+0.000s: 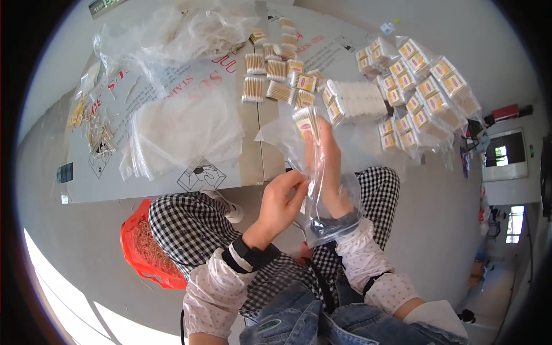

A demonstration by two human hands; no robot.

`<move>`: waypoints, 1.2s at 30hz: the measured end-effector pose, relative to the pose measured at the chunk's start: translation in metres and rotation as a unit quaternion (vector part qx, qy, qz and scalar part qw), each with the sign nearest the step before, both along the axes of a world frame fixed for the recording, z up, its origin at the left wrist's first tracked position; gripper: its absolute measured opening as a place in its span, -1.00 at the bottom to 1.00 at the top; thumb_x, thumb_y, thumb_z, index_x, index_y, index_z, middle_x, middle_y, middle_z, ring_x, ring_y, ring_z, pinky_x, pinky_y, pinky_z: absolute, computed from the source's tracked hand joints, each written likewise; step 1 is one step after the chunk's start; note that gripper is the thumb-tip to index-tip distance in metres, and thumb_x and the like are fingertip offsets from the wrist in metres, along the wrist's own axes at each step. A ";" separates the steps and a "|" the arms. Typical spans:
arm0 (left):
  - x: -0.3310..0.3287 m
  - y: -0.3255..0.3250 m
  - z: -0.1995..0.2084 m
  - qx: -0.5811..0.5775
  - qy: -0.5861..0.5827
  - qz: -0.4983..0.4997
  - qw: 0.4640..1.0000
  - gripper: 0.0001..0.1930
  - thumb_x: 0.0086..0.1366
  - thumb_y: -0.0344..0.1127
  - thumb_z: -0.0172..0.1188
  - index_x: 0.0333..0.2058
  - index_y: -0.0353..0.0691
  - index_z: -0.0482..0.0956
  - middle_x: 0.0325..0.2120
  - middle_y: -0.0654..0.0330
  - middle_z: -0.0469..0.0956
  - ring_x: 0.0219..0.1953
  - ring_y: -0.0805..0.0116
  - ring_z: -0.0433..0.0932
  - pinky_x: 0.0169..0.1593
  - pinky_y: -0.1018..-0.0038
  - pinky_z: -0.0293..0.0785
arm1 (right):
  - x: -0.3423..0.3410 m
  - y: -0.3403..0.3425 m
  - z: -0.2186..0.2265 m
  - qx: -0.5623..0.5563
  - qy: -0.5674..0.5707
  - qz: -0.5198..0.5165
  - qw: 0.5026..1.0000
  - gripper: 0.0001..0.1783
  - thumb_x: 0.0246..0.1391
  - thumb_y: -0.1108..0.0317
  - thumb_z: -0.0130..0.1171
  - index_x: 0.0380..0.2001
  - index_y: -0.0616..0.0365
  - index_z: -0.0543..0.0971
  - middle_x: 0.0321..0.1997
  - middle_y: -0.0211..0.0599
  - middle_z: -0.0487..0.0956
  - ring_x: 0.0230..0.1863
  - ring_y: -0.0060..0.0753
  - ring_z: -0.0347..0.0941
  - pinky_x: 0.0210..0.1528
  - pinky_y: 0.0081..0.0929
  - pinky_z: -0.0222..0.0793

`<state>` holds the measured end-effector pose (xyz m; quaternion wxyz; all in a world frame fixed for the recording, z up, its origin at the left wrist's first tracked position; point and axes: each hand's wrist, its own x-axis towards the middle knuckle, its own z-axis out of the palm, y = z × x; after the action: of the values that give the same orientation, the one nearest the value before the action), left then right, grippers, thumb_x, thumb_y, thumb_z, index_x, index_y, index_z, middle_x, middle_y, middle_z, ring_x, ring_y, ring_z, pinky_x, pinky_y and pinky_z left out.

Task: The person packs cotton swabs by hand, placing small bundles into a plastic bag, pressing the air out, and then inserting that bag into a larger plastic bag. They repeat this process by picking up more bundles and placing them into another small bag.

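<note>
My left hand (280, 201) is closed in a pinch on the edge of a clear plastic bag (316, 198). My right hand (329, 158) grips a pack of cotton swabs (306, 122) with a yellow and white label, just off the table's front edge. Loose film spreads around the right hand and wrist; whether that hand is inside the bag or behind it, I cannot tell. Beyond the right hand lies a long row of stacked swab packs (359, 100). Further off to its left, several loose bundles of swabs (276, 70) lie on the table, some with labels showing.
A pile of flat clear bags (184, 132) covers the table's left front. Crumpled plastic sheeting (172, 43) lies behind it. Scattered loose swabs (99, 133) are at the far left. Filled bags of swab packs (428, 95) stand at the right. A red bag (135, 244) sits on the floor.
</note>
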<state>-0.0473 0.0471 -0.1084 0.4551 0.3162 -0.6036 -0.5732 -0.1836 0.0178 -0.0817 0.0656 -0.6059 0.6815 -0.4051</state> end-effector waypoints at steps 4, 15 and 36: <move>0.003 -0.004 -0.003 -0.085 -0.012 0.003 0.996 -0.89 0.25 -0.42 0.23 -0.37 -0.35 0.53 -0.51 0.09 0.50 -0.43 0.21 0.48 -0.30 0.36 0.40 | -0.006 0.005 -0.009 0.052 -0.133 0.044 0.989 -0.54 0.20 0.33 0.17 0.13 0.24 0.39 -0.09 -0.23 0.59 -0.13 -0.32 0.53 -0.07 -0.46 0.43; 0.004 -0.015 -0.019 0.221 0.054 0.046 0.973 -0.64 0.31 -0.09 0.25 -0.43 -0.32 0.49 -0.58 0.29 0.49 -0.52 0.54 0.43 -0.42 0.55 0.35 | 0.003 0.022 -0.011 0.196 -0.723 0.032 0.661 -0.56 0.28 0.20 0.09 0.11 0.25 0.42 -0.01 -0.15 0.58 0.03 -0.21 0.52 0.03 -0.34 0.47; 0.004 -0.014 -0.022 0.239 0.186 -0.004 0.953 -0.67 0.37 -0.24 0.20 -0.01 -0.29 0.41 -0.41 0.28 0.57 -0.45 0.56 0.52 -0.37 0.56 0.45 | 0.017 0.019 -0.015 0.046 0.000 0.098 0.994 -0.70 0.12 0.39 0.15 -0.09 0.25 0.39 -0.27 -0.16 0.49 -0.31 -0.31 0.47 -0.25 -0.41 0.42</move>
<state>-0.0429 0.0332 -0.1300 0.4685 0.3012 -0.3548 -0.7509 -0.1665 0.0372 -0.0971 0.1324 -0.6660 0.6370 -0.3649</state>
